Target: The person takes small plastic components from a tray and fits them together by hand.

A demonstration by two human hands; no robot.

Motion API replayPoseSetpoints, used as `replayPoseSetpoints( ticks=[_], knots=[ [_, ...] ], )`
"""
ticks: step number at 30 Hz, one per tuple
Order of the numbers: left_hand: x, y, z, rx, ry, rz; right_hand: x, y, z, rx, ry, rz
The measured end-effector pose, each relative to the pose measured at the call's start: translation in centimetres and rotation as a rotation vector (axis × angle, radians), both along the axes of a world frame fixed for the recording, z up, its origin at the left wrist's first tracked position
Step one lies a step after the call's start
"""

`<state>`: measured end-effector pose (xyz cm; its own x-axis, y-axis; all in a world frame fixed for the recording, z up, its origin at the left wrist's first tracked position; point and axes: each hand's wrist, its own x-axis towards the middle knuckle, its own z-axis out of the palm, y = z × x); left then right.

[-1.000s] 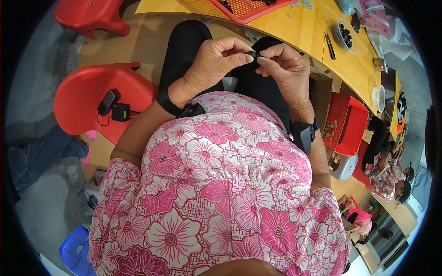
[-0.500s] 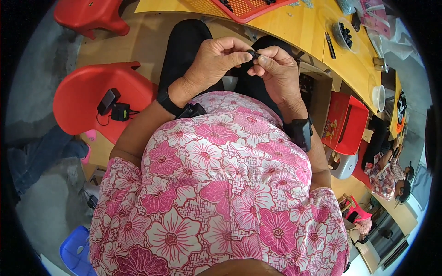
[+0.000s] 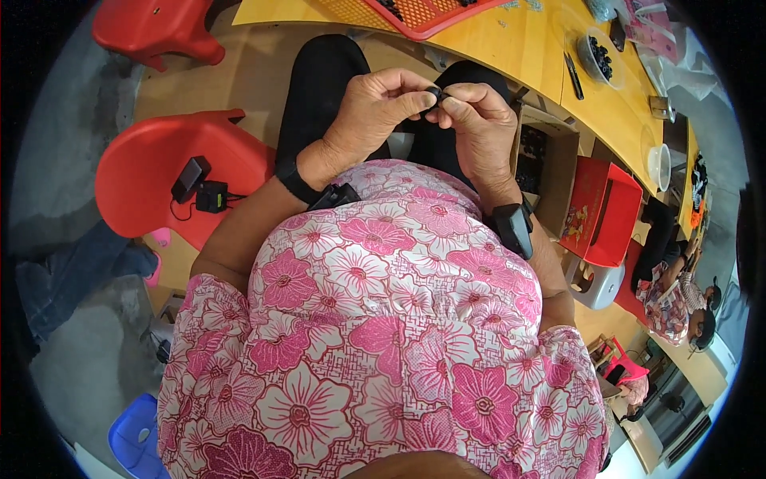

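Observation:
Above my lap, both hands meet at a small black part [image 3: 436,93], too small and covered to name. My left hand [image 3: 369,112] pinches it between thumb and forefinger. From the other side, my right hand [image 3: 483,124] is closed on it too, thumb against the bent forefinger. The fingertips hide most of its shape. On the yellow table ahead to the right, a clear bowl [image 3: 588,67] holds several similar small black parts. A dark pen-like tool [image 3: 573,77] lies beside that bowl.
A red basket tray [image 3: 427,30] rests at the table's near edge. An open cardboard box [image 3: 558,164] and a red box [image 3: 600,209] stand to my right. At left is a red chair [image 3: 144,164] with black devices [image 3: 211,195] on it. Other people sit far right.
My right hand has turned slightly, its fingers curling closer around the small black part. My left hand stays nearly where it was, still pinching.

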<state>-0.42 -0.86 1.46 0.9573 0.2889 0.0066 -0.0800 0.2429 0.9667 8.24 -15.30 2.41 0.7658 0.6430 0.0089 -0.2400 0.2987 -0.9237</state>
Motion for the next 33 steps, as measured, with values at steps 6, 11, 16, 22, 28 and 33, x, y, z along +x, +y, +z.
replayPoseSetpoints(
  ticks=[6,11,16,22,28,33],
  knots=[
    [0.1,0.1,-0.1,0.018,-0.016,-0.012,0.8,-0.2,-0.4,0.106,0.294,0.159],
    [0.0,0.0,-0.3,-0.012,-0.011,-0.018,1.0,-0.2,0.1,0.114,0.278,0.210],
    [0.0,-0.4,-0.6,-0.190,0.004,-0.009,0.7,0.1,-0.2,-0.003,0.001,0.071],
    [0.0,-0.3,-0.5,-0.244,-0.011,-0.016,0.5,0.3,-0.4,0.022,0.088,0.075],
    [0.0,0.1,-0.7,-0.021,-0.055,-0.003,1.1,0.1,0.2,0.127,0.440,0.345],
    [0.3,0.2,-0.8,0.153,-0.127,0.036,1.5,-0.3,0.0,0.054,0.473,0.447]
  ],
)
